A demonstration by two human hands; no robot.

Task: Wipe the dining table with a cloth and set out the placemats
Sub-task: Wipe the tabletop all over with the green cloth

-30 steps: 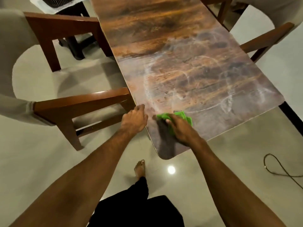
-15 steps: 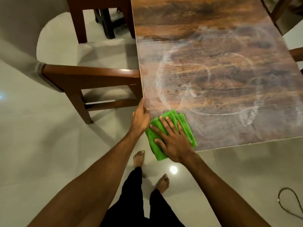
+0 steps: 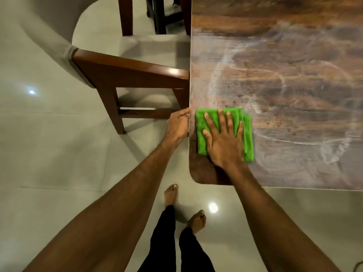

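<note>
Smeared wood-grain counter (image 3: 294,95) carries a folded green cloth (image 3: 247,134) near its rounded corner, pressed flat under the released, spread-fingered right grip (image 3: 224,140). Left grip (image 3: 177,126) clasps the counter's edge beside it. A wooden chair (image 3: 133,75) stands close against that edge.

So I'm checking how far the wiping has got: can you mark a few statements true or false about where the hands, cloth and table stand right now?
1. The right hand lies flat on the green cloth on the table. True.
2. The cloth sits in the middle of the table. False: it lies near the table's close corner, by its left edge.
3. The left hand holds a placemat. False: it holds the table's edge; no placemat is in view.
4. A wooden chair stands beside the table. True.
5. Pale streaks show on the tabletop. True.
</note>
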